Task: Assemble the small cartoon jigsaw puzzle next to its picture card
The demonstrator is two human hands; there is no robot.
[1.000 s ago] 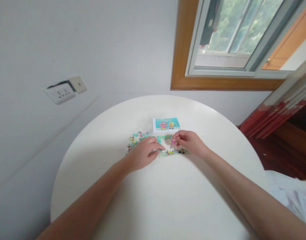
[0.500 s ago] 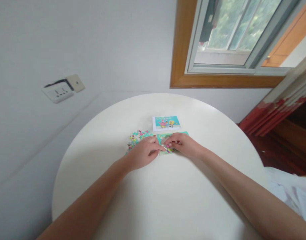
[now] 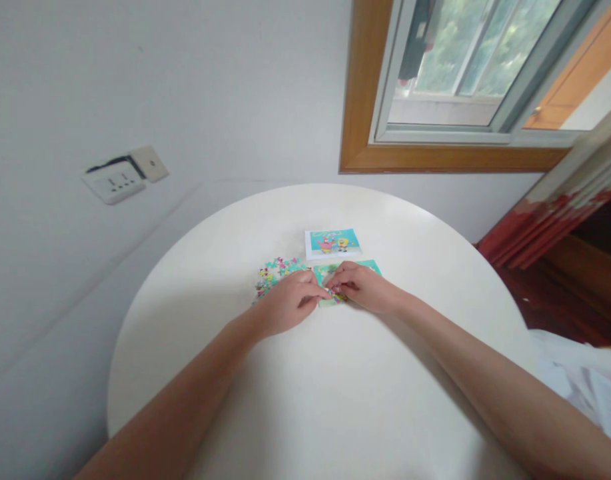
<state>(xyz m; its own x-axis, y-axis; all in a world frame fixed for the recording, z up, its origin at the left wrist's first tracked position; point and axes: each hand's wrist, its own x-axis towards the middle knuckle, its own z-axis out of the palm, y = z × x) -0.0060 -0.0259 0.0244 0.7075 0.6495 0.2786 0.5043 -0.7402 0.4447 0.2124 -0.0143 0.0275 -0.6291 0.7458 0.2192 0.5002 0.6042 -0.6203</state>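
From the head view: directly beneath the fingertips of the right hand (image 3: 364,287), a partly built puzzle (image 3: 323,272), flat on the round white table (image 3: 305,393), long axis running left to right across the body, right end slightly farther off. Right thumb and fingers bent close together at a pink patch (image 3: 336,289); impossible to tell whether pinching a piece or only pressing. Left hand (image 3: 288,303) at the puzzle's left end, index finger stretched onto it, thumb parted from it, nothing visible between. Both hands about equally near, fingertips almost meeting, hiding most of the puzzle's middle. Loose pieces (image 3: 279,267) just left of the puzzle, partly behind the left hand. Close beyond, nearly parallel, a printed card (image 3: 334,244). Well apart, a socket plate (image 3: 116,182) and a wooden window frame (image 3: 452,160).
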